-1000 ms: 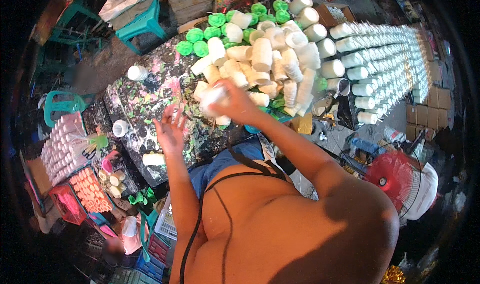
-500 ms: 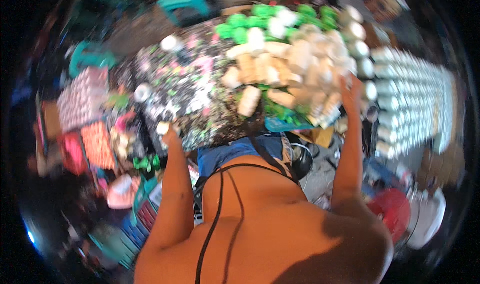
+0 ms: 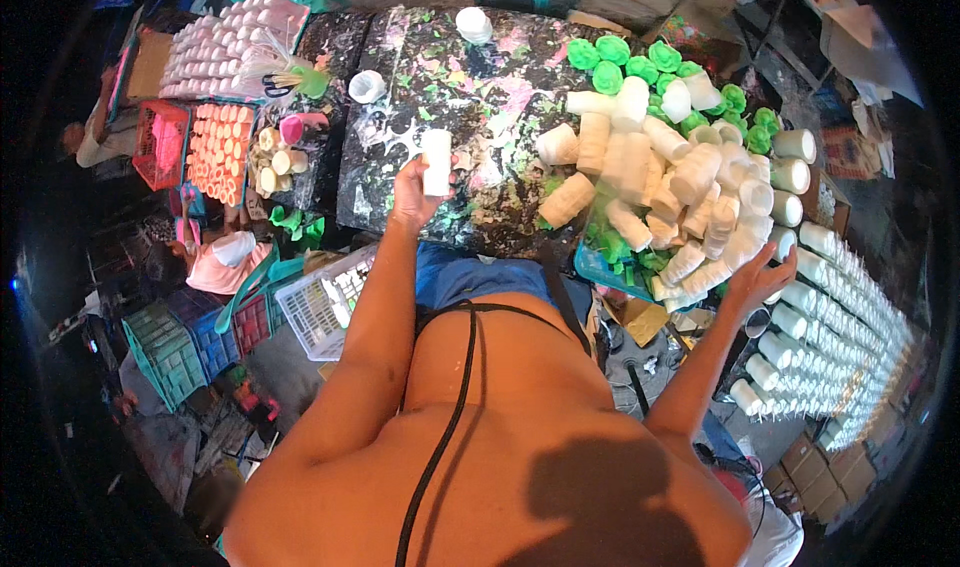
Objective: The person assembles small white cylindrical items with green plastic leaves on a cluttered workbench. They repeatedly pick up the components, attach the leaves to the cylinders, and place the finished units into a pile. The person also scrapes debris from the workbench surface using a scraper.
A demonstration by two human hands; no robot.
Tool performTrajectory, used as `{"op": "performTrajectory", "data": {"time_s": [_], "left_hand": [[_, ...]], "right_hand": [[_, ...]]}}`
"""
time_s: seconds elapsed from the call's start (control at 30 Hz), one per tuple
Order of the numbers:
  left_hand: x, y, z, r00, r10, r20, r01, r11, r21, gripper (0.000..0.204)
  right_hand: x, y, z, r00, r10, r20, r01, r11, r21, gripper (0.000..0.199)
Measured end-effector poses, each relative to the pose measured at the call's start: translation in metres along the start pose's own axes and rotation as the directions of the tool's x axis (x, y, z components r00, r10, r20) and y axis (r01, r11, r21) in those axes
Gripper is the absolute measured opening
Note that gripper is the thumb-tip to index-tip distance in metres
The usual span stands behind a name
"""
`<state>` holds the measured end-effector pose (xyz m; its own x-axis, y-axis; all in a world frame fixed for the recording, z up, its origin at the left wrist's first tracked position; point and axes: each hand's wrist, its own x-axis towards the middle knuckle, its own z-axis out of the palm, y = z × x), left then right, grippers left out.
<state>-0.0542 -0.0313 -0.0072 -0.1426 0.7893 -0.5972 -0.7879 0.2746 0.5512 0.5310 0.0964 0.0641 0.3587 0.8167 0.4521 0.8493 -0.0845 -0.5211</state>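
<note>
My left hand (image 3: 412, 195) is closed around a plain white cylinder (image 3: 436, 163), held upright over the near part of the paint-spattered table (image 3: 400, 237). My right hand (image 3: 762, 279) reaches to the right side, fingers apart, at one white cylinder (image 3: 784, 239) in a row along the pile's edge; I cannot tell whether they touch it. Just left of that hand lies a heap of cream-coloured ribbed cylinders (image 3: 655, 172), some overlapping. Bright green flower-like pieces (image 3: 610, 77) sit behind the heap, and more show in a blue tray (image 3: 612, 283) under it.
Many white cylinders stand in rows on a rack (image 3: 840, 337) at the right. A white cup (image 3: 367, 87) and a white cylindrical container (image 3: 474, 25) stand on the table. At left are a tray of white pieces (image 3: 215, 57), orange pieces (image 3: 218, 147) and a red basket (image 3: 160, 157).
The view has swung, so the table sits further right. My left hand has lifted the white cylinder upright over the table. My right hand has moved from the heap toward the rack's white cylinders.
</note>
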Motion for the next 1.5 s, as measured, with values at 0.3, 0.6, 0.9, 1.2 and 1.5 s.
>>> {"op": "performTrajectory", "data": {"time_s": [0.3, 0.6, 0.9, 1.2, 1.5], "left_hand": [[0.034, -0.101, 0.087, 0.89, -0.281, 0.358, 0.378, 0.896, -0.235, 0.068], [0.04, -0.082, 0.008, 0.971, -0.207, 0.123, 0.236, 0.921, -0.31, 0.057], [-0.001, -0.068, 0.117, 0.949, -0.179, 0.261, 0.208, 0.974, -0.088, 0.058], [0.013, -0.053, 0.132, 0.857, -0.358, 0.37, 0.368, 0.929, 0.046, 0.058], [0.009, -0.032, 0.097, 0.968, -0.189, 0.166, 0.191, 0.982, 0.008, 0.06]], "right_hand": [[-0.196, -0.248, 0.118, 0.673, -0.496, 0.55, 0.112, 0.803, 0.586, 0.068], [-0.199, -0.284, 0.108, 0.324, -0.589, 0.74, -0.027, 0.776, 0.63, 0.079], [-0.182, -0.278, 0.105, 0.59, -0.51, 0.626, 0.002, 0.776, 0.63, 0.077], [-0.052, -0.223, 0.095, 0.585, -0.363, 0.725, -0.165, 0.822, 0.545, 0.039], [0.121, -0.085, 0.173, 0.655, -0.242, 0.716, -0.034, 0.937, 0.348, 0.039]]}}
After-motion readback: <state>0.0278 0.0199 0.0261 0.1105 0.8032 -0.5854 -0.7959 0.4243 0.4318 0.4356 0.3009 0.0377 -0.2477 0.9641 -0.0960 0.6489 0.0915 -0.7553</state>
